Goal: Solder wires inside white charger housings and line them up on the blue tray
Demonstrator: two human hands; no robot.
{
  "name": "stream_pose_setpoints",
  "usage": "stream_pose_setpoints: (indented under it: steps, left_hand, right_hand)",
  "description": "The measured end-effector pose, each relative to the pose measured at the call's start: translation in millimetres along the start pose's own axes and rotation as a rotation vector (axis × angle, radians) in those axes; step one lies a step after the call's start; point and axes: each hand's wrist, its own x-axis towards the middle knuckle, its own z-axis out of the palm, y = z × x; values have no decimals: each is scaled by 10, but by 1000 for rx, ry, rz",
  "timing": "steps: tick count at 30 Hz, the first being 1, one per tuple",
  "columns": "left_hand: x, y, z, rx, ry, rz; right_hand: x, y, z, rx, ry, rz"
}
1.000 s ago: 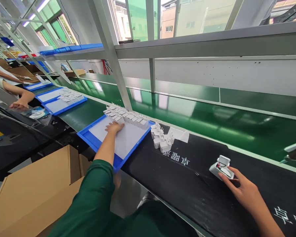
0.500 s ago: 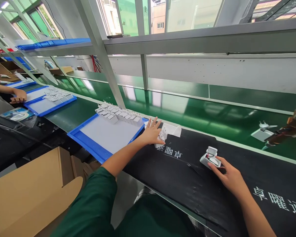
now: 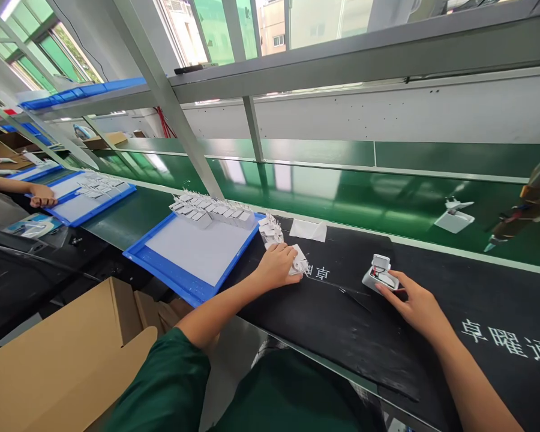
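My left hand is closed round a clump of small white cases with thin parts sticking out, low over the black mat. Just behind it a short row of similar white cases stands beside the blue tray. In my right hand is a white flip-lid case, pinched at its right side. Its lid stands up, and a bit of red shows inside. Close to the tray's back edge are several rows of white cases.
The blue tray has a white liner. A white paper piece lies behind the mat. Another open white case rests on the green belt, near a hanging pointed tool. A cardboard box stands front left; a co-worker's hand is farther left.
My left hand has closed from spread fingers and come slightly nearer, with white cases now in its grip. My right hand still holds the flip-lid case. The view has shifted a little.
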Motion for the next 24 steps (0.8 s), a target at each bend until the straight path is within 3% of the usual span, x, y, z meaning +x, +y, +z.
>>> stream_pose_setpoints:
  steps: [5,9,13,15,20,24]
  left_hand:
    - [-130,104,-23,258,-147,-37]
    - [-223,170,-218,156,-155,-115]
    - [56,195,-458,160,-123,-149]
    - [300,243,-497,305,-201,-110]
    - [745,416,-274,598,-637,-75]
    - [793,426,-87,690,-680,-83]
  right_hand:
    - [-7,24,18,0,24,-18]
    - [-7,48,30,-5,34,-24]
    - [-1,62,40,-4,27,-6]
    - [3,61,42,-4,31,-1]
    - [3,42,27,5,35,-5]
    - [-1,29,18,22,18,-20]
